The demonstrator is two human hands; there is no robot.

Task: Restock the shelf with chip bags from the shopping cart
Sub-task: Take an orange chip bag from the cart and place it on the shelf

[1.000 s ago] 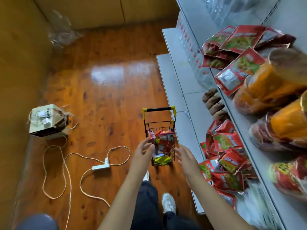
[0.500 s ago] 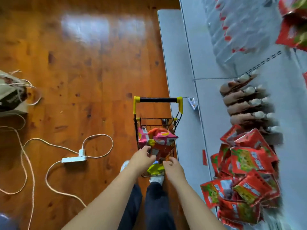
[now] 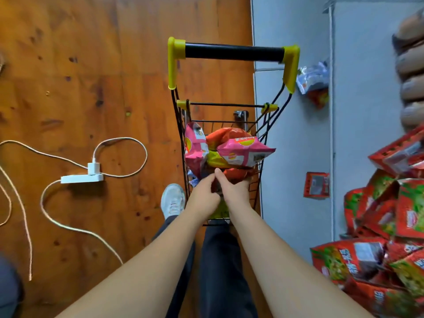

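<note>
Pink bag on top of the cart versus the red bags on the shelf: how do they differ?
The pink bag sits alone atop the load in the cart; the red bags lie heaped on the grey shelf. The pink bag shows a yellow logo; the red bags show green pictures. Both are sealed snack packets.

Both hands were down in the shopping cart (image 3: pixel 231 111): left hand (image 3: pixel 203 198) and right hand (image 3: pixel 236 191) touching, prob. gripping an orange chip bag (image 3: pixel 236 174), fingers hidden. Pink chip bags (image 3: pixel 245 151) on top. Shelf (image 3: pixel 296 157) w/ red packets (image 3: pixel 390 226) to the right; power strip (image 3: pixel 81 178) on floor.
</note>
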